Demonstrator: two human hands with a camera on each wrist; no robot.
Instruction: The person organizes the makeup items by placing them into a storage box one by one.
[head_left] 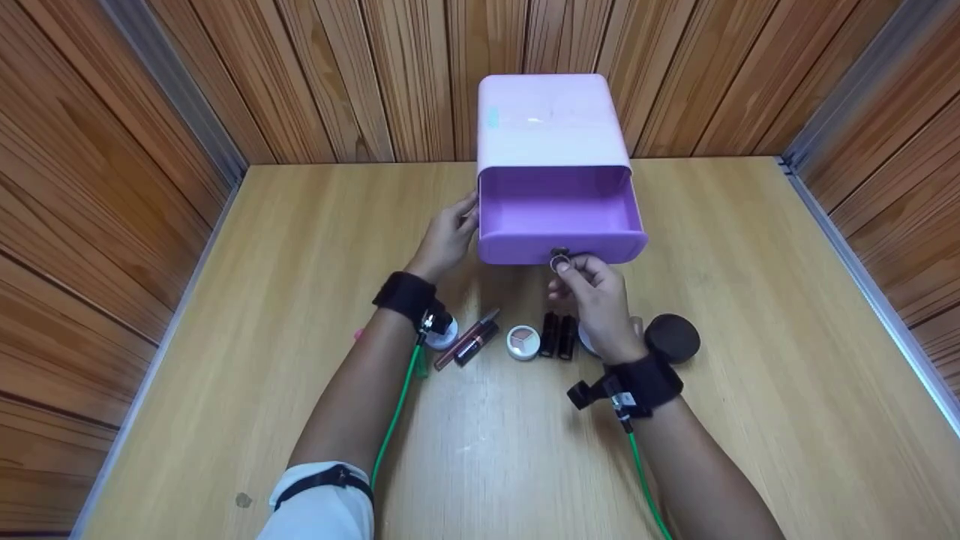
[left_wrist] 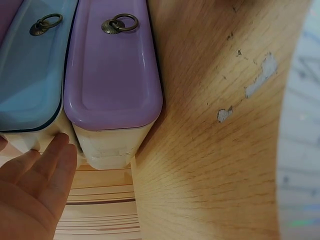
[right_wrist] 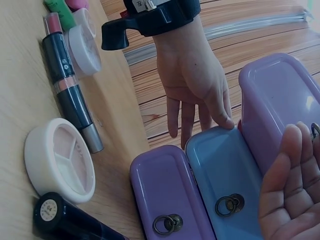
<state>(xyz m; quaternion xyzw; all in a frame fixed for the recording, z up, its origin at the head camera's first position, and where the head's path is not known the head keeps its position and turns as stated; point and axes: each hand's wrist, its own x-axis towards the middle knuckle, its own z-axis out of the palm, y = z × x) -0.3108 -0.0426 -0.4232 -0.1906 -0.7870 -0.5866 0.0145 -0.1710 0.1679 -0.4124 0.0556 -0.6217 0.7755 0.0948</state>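
A small drawer cabinet with a pale pink top (head_left: pixel 555 124) stands at the back of the table. Its purple top drawer (head_left: pixel 517 249) is pulled out and its inside looks bare. My right hand (head_left: pixel 604 304) pinches the drawer's ring pull (head_left: pixel 559 262) between thumb and fingers. On the other side, my left hand (head_left: pixel 444 238) rests against the cabinet's left wall with fingers nearly straight. Below, the blue middle drawer (right_wrist: pixel 220 170) and the purple bottom drawer (right_wrist: pixel 165 190) are closed, each with a brass ring.
Makeup lies in a row before the cabinet: a three-shade palette (head_left: pixel 523 343), a pencil-like stick (head_left: pixel 457 349), dark tubes (head_left: pixel 550 335) and a round black case (head_left: pixel 672 338). A green tube (right_wrist: pixel 61 12) lies at the left end. Wooden panels (head_left: pixel 420 82) rise behind.
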